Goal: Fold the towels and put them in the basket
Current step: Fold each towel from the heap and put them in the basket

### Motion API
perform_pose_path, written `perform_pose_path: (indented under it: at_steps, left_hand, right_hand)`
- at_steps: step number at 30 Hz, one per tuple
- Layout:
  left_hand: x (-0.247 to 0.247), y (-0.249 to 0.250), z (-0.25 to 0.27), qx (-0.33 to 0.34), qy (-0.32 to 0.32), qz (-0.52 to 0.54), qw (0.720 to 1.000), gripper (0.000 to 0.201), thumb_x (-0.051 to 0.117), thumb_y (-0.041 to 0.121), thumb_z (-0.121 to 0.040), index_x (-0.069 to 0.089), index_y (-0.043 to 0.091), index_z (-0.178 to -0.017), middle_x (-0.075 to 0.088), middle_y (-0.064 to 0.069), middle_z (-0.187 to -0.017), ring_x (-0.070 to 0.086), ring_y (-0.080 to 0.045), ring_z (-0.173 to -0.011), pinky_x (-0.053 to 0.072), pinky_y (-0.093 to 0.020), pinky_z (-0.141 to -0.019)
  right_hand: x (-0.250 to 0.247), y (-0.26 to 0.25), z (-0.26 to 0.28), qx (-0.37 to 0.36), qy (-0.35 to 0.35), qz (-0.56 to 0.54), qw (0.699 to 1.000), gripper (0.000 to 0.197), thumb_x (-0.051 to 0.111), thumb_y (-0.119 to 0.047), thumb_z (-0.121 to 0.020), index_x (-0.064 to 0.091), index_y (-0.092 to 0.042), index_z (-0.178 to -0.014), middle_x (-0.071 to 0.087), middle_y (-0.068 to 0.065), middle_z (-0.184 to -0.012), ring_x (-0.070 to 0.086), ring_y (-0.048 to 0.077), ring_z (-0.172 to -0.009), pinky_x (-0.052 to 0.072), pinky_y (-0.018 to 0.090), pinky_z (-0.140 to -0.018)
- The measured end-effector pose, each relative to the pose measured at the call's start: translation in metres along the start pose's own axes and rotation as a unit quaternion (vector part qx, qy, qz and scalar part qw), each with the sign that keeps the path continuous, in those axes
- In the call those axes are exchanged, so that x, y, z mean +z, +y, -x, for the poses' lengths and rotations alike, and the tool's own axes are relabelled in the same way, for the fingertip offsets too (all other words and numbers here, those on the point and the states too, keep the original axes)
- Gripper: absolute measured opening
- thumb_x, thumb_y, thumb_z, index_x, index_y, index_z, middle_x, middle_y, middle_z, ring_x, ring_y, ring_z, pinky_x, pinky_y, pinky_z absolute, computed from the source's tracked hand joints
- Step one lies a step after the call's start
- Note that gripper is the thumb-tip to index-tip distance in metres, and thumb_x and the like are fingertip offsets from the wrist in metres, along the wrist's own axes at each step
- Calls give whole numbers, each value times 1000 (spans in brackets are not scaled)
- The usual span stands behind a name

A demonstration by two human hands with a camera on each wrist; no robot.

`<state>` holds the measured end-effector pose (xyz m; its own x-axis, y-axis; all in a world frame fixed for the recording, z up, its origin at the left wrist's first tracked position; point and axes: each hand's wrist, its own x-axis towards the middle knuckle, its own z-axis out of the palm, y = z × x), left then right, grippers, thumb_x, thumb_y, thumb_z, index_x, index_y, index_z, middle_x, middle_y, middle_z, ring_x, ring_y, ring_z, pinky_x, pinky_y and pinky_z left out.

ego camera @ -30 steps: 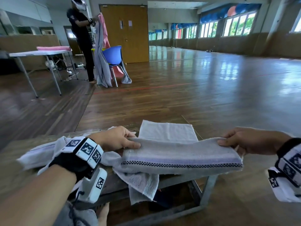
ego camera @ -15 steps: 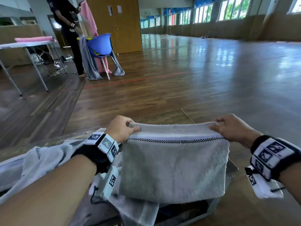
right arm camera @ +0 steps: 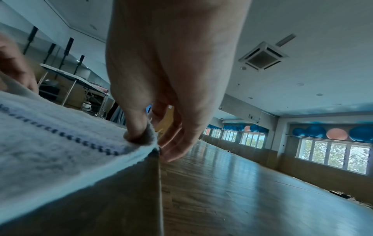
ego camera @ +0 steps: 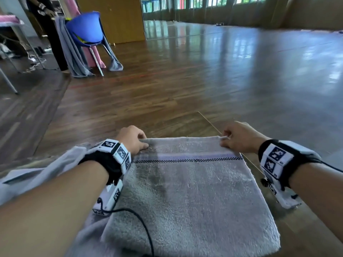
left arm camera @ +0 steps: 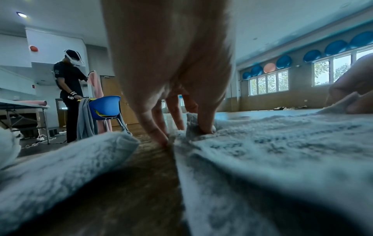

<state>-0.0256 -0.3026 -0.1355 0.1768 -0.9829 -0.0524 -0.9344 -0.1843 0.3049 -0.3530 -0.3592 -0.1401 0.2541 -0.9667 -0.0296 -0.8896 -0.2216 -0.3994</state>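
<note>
The grey towel (ego camera: 189, 191) lies folded flat on the wooden table (ego camera: 209, 125), a thin dark checkered stripe and pale lilac band crossing it near its far edge. The left hand (ego camera: 132, 139) pinches the far left corner, the right hand (ego camera: 239, 137) pinches the far right corner. More pale towels (ego camera: 33, 175) are heaped at the left, blurred. The wrist bands (ego camera: 274, 160) carry black-and-white square markers; any small print is seemingly unreadable.

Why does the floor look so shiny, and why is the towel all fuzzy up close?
Head view: window light glares off the glossy wood floor; the towel looks sharp enough. Left wrist view: the towel lies too near the lens, so it blurs, under a bluish tint. Right wrist view: the right hand looms big and dim, and the room lines bend.
</note>
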Motion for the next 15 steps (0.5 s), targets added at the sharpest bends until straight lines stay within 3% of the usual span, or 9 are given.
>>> perform_pose_path:
  at_steps: [2, 5, 10, 11, 13, 15]
  left_hand:
    - [-4, 3, 6, 9, 6, -9, 1000, 8, 82, 25, -80, 77, 19, -82, 69, 4, -71, 56, -5, -61, 38, -20, -56]
    - [-15, 8, 24, 16, 23, 9, 1000, 5, 83, 18, -77, 79, 15, -79, 74, -1, -77, 63, -12, -70, 42, -22, -63]
    - [-39, 9, 65, 17, 27, 33, 999, 14, 77, 5, -77, 79, 15, -88, 68, 1, -81, 66, -17, -84, 41, -20, -67]
    - [-43, 10, 75, 17, 13, 27, 999, 19, 78, 8, -77, 76, 16, -94, 67, 1, -86, 65, -16, -86, 41, -20, -68]
    - [-52, 14, 96, 35, -1, 20, 999, 35, 79, 15, -77, 69, 19, -111, 63, 2, -101, 61, -16, -93, 43, -22, -74]
    - [-62, 25, 117, 71, 17, 58, 996, 45, 78, 22, -77, 65, 23, -120, 63, -1, -113, 61, -17, -96, 45, -25, -78]
  right_hand:
    - [1, -5, 5, 8, -8, -5, 1000, 19, 77, -22, -85, 65, -11, -76, 67, 7, -82, 61, 15, -60, 42, 18, -46]
    - [-4, -14, 19, 1, 0, 8, 1000, 17, 73, -20, -86, 63, -12, -75, 67, 3, -82, 58, 18, -73, 38, 20, -51]
    - [-24, -40, 70, -28, 119, -85, 989, 14, 76, -13, -82, 65, -10, -75, 63, -2, -75, 57, 21, -76, 37, 24, -57]
    - [-27, -45, 84, -35, 137, -111, 984, 15, 78, -13, -80, 65, -12, -73, 64, -5, -73, 59, 18, -74, 37, 23, -57]
    - [-31, -58, 112, -61, 165, -153, 972, 18, 80, -9, -77, 65, -18, -70, 66, -8, -75, 60, 12, -72, 38, 10, -59]
    - [-32, -71, 135, -97, 199, -176, 959, 22, 74, 2, -74, 66, -19, -71, 68, -4, -87, 63, 15, -80, 39, 4, -68]
